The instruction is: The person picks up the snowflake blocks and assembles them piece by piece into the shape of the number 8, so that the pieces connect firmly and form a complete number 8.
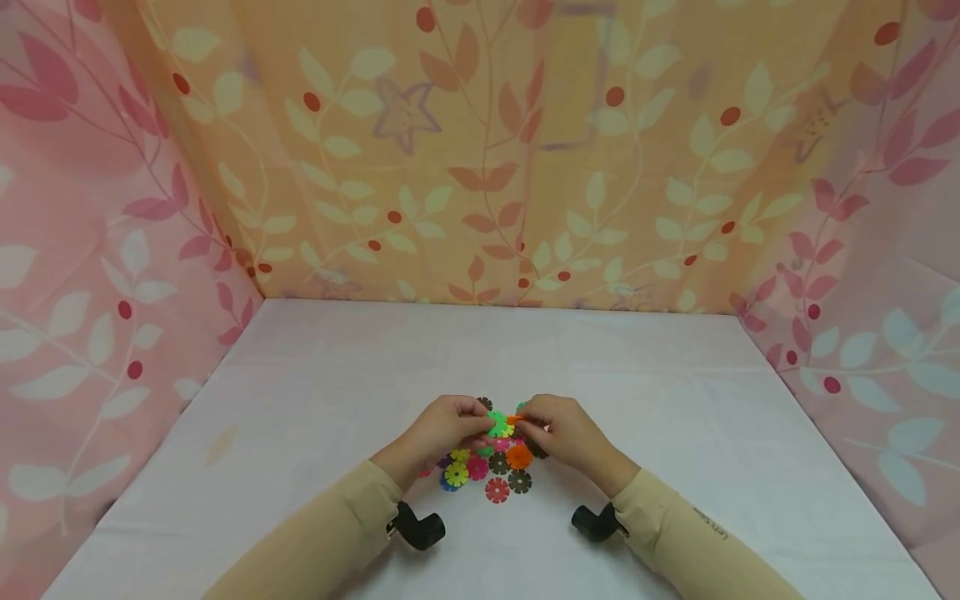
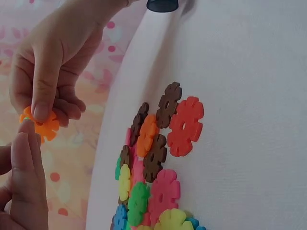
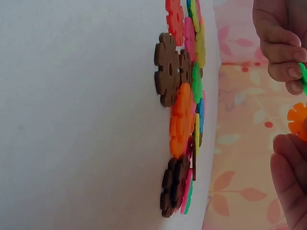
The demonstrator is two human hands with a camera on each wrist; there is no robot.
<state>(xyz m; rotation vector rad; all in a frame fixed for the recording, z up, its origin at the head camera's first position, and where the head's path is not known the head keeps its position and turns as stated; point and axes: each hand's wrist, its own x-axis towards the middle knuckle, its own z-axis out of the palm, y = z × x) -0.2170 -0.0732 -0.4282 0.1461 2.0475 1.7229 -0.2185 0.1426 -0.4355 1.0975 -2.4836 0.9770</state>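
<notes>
My left hand (image 1: 450, 423) pinches a bright green notched plastic disc (image 1: 498, 424) above the pile. Facing it, my right hand (image 1: 564, 425) holds an orange notched disc (image 2: 47, 129) between thumb and fingers. The two discs are close together in the head view; whether their notches interlock, I cannot tell. A bit of yellow shows beside the green disc, and its link to it is unclear. Below both hands lies a pile of flower-shaped discs, among them a red disc (image 1: 497, 489), a brown disc (image 3: 167, 69), a pink disc (image 2: 164, 196) and a yellow disc (image 1: 456, 474).
The pile rests on a white-covered table (image 1: 300, 367). Patterned cloth (image 1: 480, 167) walls stand at the back and both sides. A black camera mount is strapped at each wrist, the left mount (image 1: 420, 529) and the right mount (image 1: 596, 523).
</notes>
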